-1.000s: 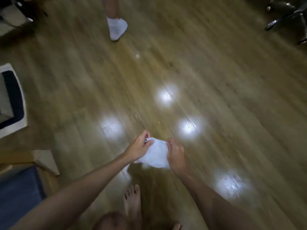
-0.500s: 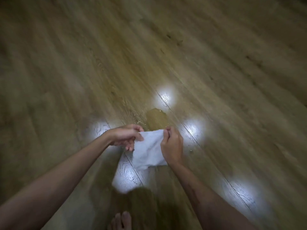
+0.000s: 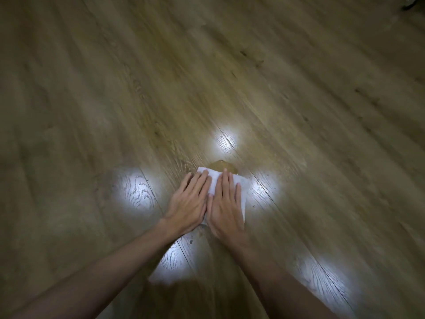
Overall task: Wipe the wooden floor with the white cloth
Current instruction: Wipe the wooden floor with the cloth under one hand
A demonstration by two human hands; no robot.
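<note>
Cloth, white (image 3: 216, 181): lay flat on the wooden floor (image 3: 115, 88) at lower centre of the head view, spread under both hands. Only its far edge, a strip between the hands and its right border showed; the rest was covered by the palms.

Left hand (image 3: 189, 203): palm down on the left part of the cloth, fingers straight and close together, pointing away from the person and slightly right. It pressed the cloth and gripped nothing.

Right hand (image 3: 226, 207): palm down on the right part of the cloth, fingers straight, just beside the left hand, thumbs near each other. It likewise pressed flat with nothing clasped.

Spill, brownish (image 3: 222, 166): a small wet patch on the floor, touching the cloth's far edge and partly overlapped by it.

Floor: wood-grain planks running diagonally, with several bright round light reflections (image 3: 135, 192) around the hands, one just beyond the spill, one to each side, others nearer the person.

Forearms: both bare, reaching in from the bottom of the view.

Dark object (image 3: 414, 2): at the top right corner, too cut off to identify.
</note>
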